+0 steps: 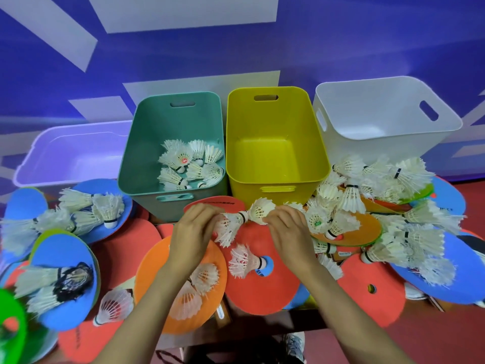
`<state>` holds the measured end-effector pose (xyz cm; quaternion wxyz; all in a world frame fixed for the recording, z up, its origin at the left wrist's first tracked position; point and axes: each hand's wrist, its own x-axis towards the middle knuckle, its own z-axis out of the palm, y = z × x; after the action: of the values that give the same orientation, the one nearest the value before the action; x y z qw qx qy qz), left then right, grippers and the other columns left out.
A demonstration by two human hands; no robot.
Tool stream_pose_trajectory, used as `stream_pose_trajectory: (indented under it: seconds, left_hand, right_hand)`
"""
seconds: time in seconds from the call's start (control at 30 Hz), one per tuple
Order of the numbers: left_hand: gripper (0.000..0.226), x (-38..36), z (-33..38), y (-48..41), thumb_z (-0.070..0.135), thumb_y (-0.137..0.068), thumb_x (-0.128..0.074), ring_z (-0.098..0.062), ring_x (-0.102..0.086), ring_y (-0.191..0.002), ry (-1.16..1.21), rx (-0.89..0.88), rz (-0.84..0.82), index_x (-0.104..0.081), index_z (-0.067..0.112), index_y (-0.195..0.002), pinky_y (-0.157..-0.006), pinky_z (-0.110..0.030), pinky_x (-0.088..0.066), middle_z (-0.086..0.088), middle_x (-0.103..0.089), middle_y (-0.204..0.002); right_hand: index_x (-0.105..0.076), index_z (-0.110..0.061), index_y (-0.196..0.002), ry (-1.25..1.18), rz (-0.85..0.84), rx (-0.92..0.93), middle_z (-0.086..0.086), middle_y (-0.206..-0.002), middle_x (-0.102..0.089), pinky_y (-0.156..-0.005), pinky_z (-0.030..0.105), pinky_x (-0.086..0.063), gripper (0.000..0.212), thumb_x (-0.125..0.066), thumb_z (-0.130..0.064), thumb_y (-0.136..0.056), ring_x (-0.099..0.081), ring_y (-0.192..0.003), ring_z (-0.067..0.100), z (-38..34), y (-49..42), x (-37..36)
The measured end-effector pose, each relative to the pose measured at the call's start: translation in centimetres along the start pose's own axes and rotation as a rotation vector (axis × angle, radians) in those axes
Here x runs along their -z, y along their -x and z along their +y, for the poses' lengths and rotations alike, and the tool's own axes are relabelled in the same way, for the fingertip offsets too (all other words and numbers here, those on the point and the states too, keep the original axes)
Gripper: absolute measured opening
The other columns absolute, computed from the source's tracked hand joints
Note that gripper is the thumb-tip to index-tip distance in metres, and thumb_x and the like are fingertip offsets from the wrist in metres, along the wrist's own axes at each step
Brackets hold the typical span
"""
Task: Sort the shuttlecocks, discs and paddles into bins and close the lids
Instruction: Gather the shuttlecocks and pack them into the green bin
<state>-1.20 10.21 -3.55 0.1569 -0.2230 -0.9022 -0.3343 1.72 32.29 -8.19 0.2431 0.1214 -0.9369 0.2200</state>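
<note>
Where the two hands meet at the centre of the frame, the left hand [194,232] curls round the lower shuttlecock [227,231] while the right hand [288,229] pinches the upper shuttlecock [261,210], the two touching. Just above them stands the green bin [168,122], holding shuttlecocks, beside the yellow bin [273,119]

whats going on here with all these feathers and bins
A person is sorting. The left hand and right hand each grip one of two white feather shuttlecocks that touch end to end. The teal plastic bin already holds several shuttlecocks; the yellow plastic bin is empty. Many more lie on coloured flat discs.
</note>
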Motion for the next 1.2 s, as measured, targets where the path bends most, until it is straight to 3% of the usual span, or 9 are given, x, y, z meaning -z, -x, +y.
stream_pose_trajectory:
  seconds: [0.17,0.3,0.4,0.53,0.7,0.87,1.1,1.2]
  left_hand:
    - [0.022,1.3,0.6,-0.6,0.023,-0.092,-0.05,-0.007,-0.056,-0.086,0.086,0.056,0.134,-0.067,0.009,-0.095,-0.079,-0.019,-0.044,0.004,-0.062,-0.092]
    - [0.014,2.3,1.2,-1.3,0.013,-0.089,-0.058,0.0,-0.053,-0.085,0.091,0.076,0.263,-0.068,0.004,-0.091,-0.082,-0.007,-0.038,0.006,-0.06,-0.091]
    - [0.009,3.5,1.5,-1.9,0.003,-0.086,-0.061,0.001,-0.053,-0.085,0.103,0.112,0.373,-0.068,0.002,-0.091,-0.081,-0.006,-0.039,0.003,-0.061,-0.09]
    - [0.01,5.2,0.7,-3.3,0.004,-0.089,-0.059,0.005,-0.054,-0.086,0.141,0.189,0.452,-0.067,0.006,-0.095,-0.075,-0.016,-0.044,0.004,-0.062,-0.091]
    - [0.012,7.1,-1.3,-5.6,0.009,-0.091,-0.059,-0.003,-0.054,-0.082,0.052,0.246,0.472,-0.065,0.008,-0.102,-0.076,-0.009,-0.04,0.004,-0.062,-0.095]
    - [0.024,8.6,-5.4,-8.8,0.009,-0.093,-0.05,-0.03,-0.06,-0.087,-0.204,0.322,0.229,-0.061,0.011,-0.114,-0.073,-0.037,-0.049,-0.011,-0.063,-0.101]
    - [0.043,7.6,-10.0,-13.0,-0.004,-0.086,-0.044,-0.037,-0.059,-0.103,-0.534,0.498,-0.321,-0.056,0.014,-0.123,-0.081,-0.041,-0.046,-0.016,-0.06,-0.116]
    - [0.044,6.7,-11.6,-13.2,-0.006,-0.086,-0.039,-0.035,-0.058,-0.11,-0.582,0.518,-0.582,-0.057,0.009,-0.124,-0.088,-0.039,-0.047,-0.017,-0.057,-0.124]
  right_hand:
    - [-0.067,-0.01,-0.092,-0.049,0.034,-0.025,0.002,-0.094,-0.065,-0.094,0.033,-0.038,0.019,-0.049,-0.016,-0.091,-0.049,-0.108,0.019,-0.6,0.0,0.8]
    - [-0.068,-0.01,-0.095,-0.128,0.112,0.038,0.002,-0.097,-0.065,-0.094,0.035,-0.041,0.018,-0.05,-0.014,-0.091,-0.051,-0.11,0.02,-1.4,-0.7,1.8]
    - [-0.069,-0.009,-0.096,-0.19,0.192,0.063,0.004,-0.097,-0.066,-0.094,0.034,-0.042,0.017,-0.052,-0.01,-0.09,-0.052,-0.11,0.02,-2.6,-2.6,2.8]
    - [-0.069,-0.008,-0.094,-0.226,0.279,0.103,0.004,-0.096,-0.066,-0.096,0.035,-0.042,0.016,-0.055,-0.006,-0.087,-0.052,-0.109,0.021,-3.6,-6.2,3.1]
    - [-0.068,-0.012,-0.095,-0.225,0.238,0.088,0.002,-0.096,-0.066,-0.099,0.024,-0.032,0.016,-0.053,-0.012,-0.088,-0.051,-0.109,0.018,-4.6,-10.2,1.9]
    - [-0.067,-0.012,-0.093,-0.181,0.148,0.06,0.002,-0.094,-0.065,-0.089,0.031,-0.038,0.018,-0.051,-0.019,-0.087,-0.05,-0.102,0.018,-5.6,-14.6,-0.2]
    - [-0.065,-0.012,-0.087,-0.064,-0.075,-0.001,0.003,-0.087,-0.064,-0.078,0.036,-0.044,0.006,-0.061,-0.01,-0.083,-0.056,-0.09,0.027,-7.0,-19.8,-3.5]
    - [-0.066,-0.011,-0.092,-0.016,-0.22,-0.013,0.005,-0.092,-0.064,-0.082,0.036,-0.042,0.008,-0.061,-0.01,-0.086,-0.054,-0.095,0.028,-7.3,-21.0,-4.9]
